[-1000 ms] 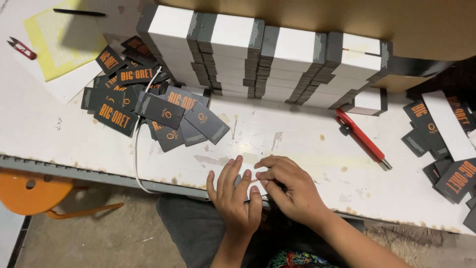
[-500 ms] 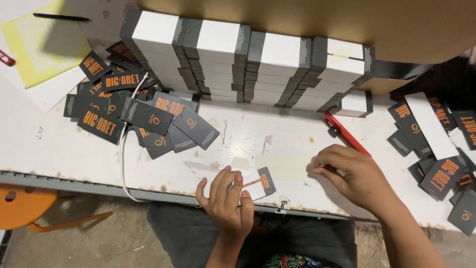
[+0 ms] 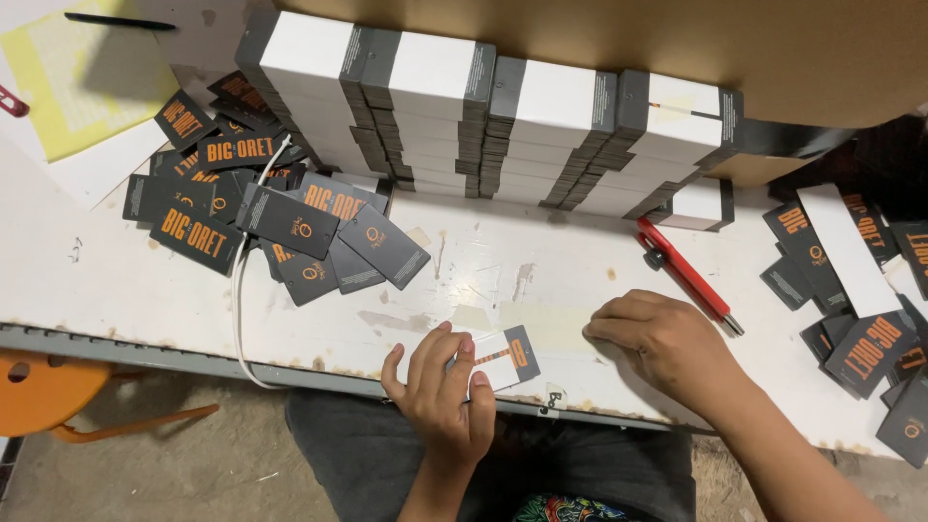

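My left hand [image 3: 440, 391] rests at the table's front edge, its fingers pressing on a small white tag with a dark end and orange marks [image 3: 509, 356]. My right hand [image 3: 667, 343] lies palm down on the white table [image 3: 541, 261] to the right of the tag, apart from it. Its fingers are curled under and nothing shows in them. A red utility knife [image 3: 688, 277] lies just beyond its knuckles.
Stacks of white boxes with dark edges [image 3: 483, 116] line the back under a cardboard sheet [image 3: 677, 48]. Dark tags with orange print are heaped at left [image 3: 261, 217] and right [image 3: 855, 309]. A white cord [image 3: 239, 300] hangs over the edge. An orange stool [image 3: 48, 387] stands below left.
Both hands were together on the tag a second ago. My right hand then swung right toward the red knife and now rests just left of it. The left hand stays on the tag.
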